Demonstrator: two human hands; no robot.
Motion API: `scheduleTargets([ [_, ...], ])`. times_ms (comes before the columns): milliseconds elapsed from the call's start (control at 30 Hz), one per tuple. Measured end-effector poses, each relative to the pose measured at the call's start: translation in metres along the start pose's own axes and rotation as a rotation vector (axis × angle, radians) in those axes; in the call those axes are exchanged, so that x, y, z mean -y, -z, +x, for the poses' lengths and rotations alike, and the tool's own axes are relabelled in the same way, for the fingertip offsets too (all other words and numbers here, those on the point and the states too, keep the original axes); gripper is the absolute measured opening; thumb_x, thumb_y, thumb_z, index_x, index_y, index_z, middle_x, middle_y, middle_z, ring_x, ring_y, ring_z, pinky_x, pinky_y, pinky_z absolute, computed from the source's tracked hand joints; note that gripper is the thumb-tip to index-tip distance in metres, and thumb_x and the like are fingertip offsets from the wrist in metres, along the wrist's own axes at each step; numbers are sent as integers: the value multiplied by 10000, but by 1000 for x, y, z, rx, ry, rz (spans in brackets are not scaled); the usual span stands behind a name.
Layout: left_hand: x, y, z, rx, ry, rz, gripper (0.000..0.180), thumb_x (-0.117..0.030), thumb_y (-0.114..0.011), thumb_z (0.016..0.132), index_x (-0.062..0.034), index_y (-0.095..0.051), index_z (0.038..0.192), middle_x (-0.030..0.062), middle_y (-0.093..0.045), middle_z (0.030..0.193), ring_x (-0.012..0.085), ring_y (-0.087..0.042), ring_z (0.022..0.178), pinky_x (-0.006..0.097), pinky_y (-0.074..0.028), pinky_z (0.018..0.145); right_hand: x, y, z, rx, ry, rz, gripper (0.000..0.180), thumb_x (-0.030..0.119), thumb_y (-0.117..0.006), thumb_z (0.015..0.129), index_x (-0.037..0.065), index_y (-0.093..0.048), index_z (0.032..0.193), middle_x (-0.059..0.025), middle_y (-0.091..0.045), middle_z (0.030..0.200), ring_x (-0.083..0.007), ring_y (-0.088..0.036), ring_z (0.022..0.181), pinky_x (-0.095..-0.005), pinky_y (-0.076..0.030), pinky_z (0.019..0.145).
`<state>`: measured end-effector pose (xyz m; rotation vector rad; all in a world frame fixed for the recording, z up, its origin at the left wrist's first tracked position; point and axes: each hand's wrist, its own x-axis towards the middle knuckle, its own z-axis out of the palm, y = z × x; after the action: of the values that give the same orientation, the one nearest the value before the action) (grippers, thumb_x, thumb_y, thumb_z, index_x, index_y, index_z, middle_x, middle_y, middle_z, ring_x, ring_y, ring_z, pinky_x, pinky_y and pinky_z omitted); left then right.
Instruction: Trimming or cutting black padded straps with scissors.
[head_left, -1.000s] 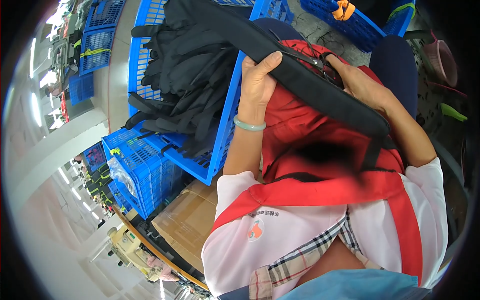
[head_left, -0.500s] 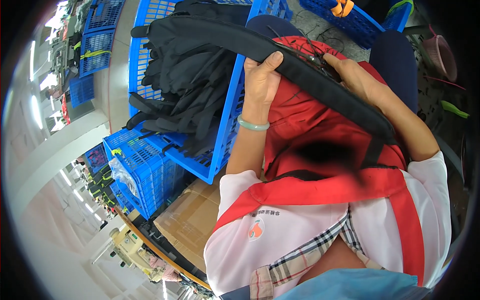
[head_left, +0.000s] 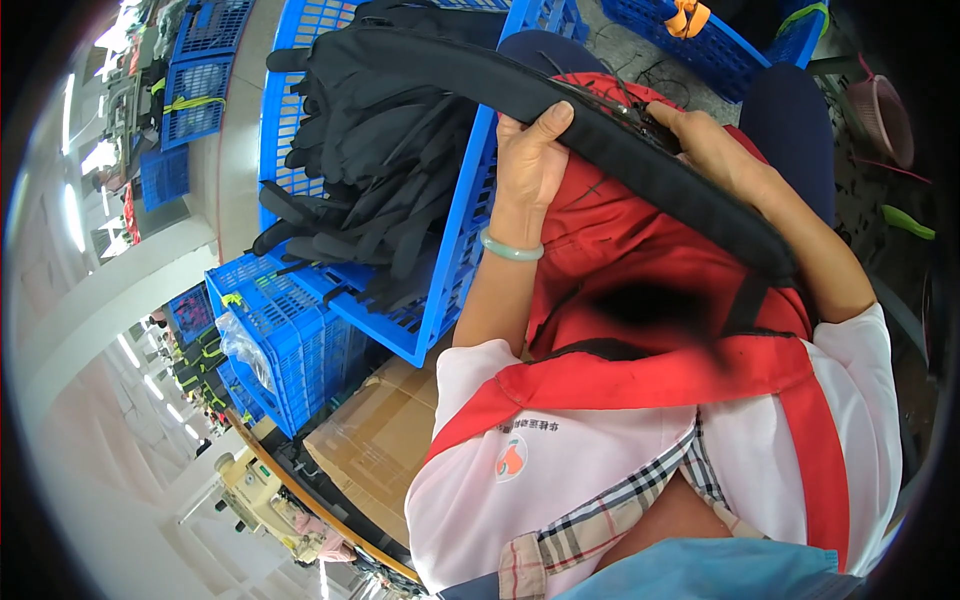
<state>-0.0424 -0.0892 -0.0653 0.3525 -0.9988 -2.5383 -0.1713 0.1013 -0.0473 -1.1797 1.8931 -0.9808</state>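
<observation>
Strap (black, wide) lies in left hand, beside right hand.

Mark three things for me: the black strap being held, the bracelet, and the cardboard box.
Black strap (head_left: pixel 636 165), head view: its flat face.
Bracelet (head_left: pixel 512 252), head view: its curved band.
Cardboard box (head_left: pixel 372 452), head view: its broad panel.

Left of a taped cardboard box, a cream sewing machine is standing; just up-left of the box, a latticed blue crate is resting; far up-right of it, a pink basket is sitting.
</observation>
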Motion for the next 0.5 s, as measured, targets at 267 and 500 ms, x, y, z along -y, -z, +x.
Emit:
scheduleTargets([
  [267, -26, -1, 16, 12, 41, 52, 246, -22, -685, 830, -9, -617, 1066, 79, -656, 1004, 210, -628, 947, 369, -494, 930, -12, -11, 4, -88, -23, 133, 368, 289, -641, 893, -24, -517, 1042, -244, -587, 776, -438, -574, 758, -422, -446, 661],
  [500, -14, -3, 12, 4, 17, 59, 284, 17, -708, 796, -49, -629, 1061, 46, -650, 998, 187, -624, 945, 358, -490, 933, 4, -6, 9, -108, 48, 15, 381, 305, -607, 905, -22, -486, 1058, -271, -575, 835, -453, -554, 801, -448, -434, 690],
])
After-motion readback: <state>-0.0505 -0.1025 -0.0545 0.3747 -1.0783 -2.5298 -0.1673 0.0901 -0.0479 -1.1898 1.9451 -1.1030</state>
